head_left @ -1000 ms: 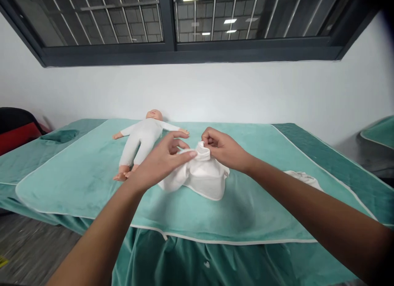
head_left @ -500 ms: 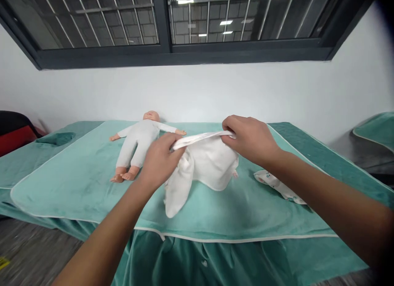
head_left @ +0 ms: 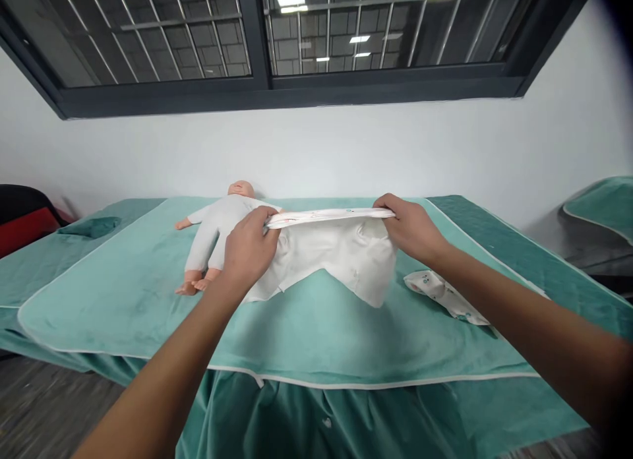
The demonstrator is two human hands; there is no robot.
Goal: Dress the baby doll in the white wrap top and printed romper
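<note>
A small white baby garment (head_left: 333, 244) is stretched between my hands above the mat. Its upper edge runs nearly straight and shows a faint print; below, the cloth hangs in two parts with a notch between them, like trouser legs. My left hand (head_left: 251, 244) pinches the left end of that edge, while my right hand (head_left: 413, 228) grips the right end. Behind my left hand, a baby doll (head_left: 220, 215) in a pale bodysuit lies on its back, with one arm and part of a leg hidden. Beside my right forearm rests a folded white patterned cloth item (head_left: 445, 297), partly covered by the arm.
A light green mat (head_left: 123, 307) with white piping covers the bed, over a darker green cover (head_left: 504, 231). The white wall (head_left: 346, 149) and a barred window (head_left: 270, 93) stand behind. A red and black object (head_left: 27, 221) is at far left, green fabric (head_left: 603, 208) at far right.
My hands have moved farther apart, pulling the garment's upper edge wider and straighter. The hanging cloth has swung and spread, with its left part higher than before. The doll lies still.
</note>
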